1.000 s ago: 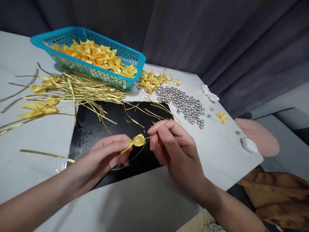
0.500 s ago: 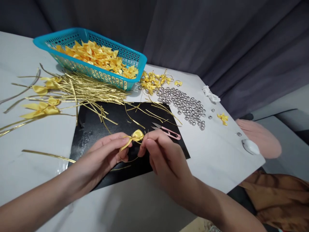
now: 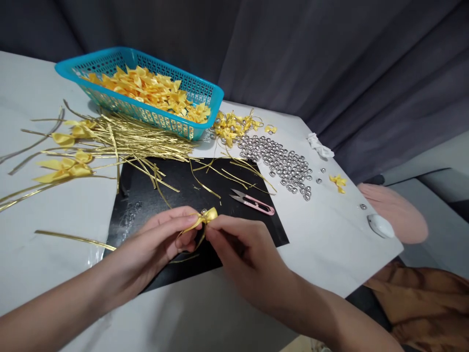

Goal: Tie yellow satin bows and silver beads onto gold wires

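A yellow ribbon bow (image 3: 209, 215) is pinched between the thumb and fingers of my left hand (image 3: 164, 232), above the black mat (image 3: 164, 274). A small silver bead (image 3: 204, 212) shows at the bow's middle. My right hand (image 3: 245, 249) is closed, its thumb and forefinger touching the bow's right side; whether they grip the ribbon or a thin cord is too small to tell. A thin gold cord loops below the bow between both hands. Pink-handled snips (image 3: 252, 201) lie on the mat just beyond my right hand.
Behind the mat, a blue basket (image 3: 142, 105) holds yellow ribbon pieces. Gold cords (image 3: 132, 139) spread in front of it. Silver beads (image 3: 282, 164) and finished-looking yellow bows (image 3: 234, 127) lie at the back right. A white device (image 3: 381, 226) sits near the right edge.
My right hand has moved left and in against the bow. The bow has turned, and a silver bead now shows on it. The snips are more fully uncovered.
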Demonstrator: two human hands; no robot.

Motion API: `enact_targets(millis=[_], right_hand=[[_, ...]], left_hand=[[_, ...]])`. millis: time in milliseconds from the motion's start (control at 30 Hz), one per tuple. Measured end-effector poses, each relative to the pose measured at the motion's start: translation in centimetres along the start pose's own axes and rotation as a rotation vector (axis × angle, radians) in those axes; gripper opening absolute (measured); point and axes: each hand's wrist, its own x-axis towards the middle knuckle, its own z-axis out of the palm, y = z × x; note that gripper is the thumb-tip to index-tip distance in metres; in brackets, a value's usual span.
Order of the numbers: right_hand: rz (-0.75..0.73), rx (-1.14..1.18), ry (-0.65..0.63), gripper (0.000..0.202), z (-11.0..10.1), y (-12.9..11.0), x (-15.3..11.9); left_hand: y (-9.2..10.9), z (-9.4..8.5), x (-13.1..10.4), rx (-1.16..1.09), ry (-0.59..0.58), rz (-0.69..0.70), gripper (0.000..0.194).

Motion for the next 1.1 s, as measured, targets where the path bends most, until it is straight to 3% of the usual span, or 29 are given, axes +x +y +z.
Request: enact_targets(millis=[667, 767, 867, 1000, 1100], right_hand=[[-0.09, -0.291, 0.003, 0.024, 0.06, 0.29, 0.09], [-0.12, -0.128, 0.057, 0.028, 0.05, 0.3, 0.26], [-0.054, 0.119, 0.107, 0.032, -0.07, 0.25, 0.35], [0.129, 0.53, -0.038, 0.03, -0.28, 0.19, 0.33], [0.158, 0.731, -0.09, 0.028, -0.46, 0.2, 0.3]], left_hand=[[-0.26, -0.87, -0.02, -0.104, -0.103, 0.009, 0.016], [-0.3, -0.74, 0.1, -0.122, -0.104, 0.007, 0.017], [-0.2, -0.51, 0.24, -0.148, -0.129, -0.016, 0.023], [0.04, -0.51, 0.25, -0.169, -0.133, -0.042, 0.025], [0.16, -0.65, 0.13, -0.158, -0.141, -0.047, 0.028]])
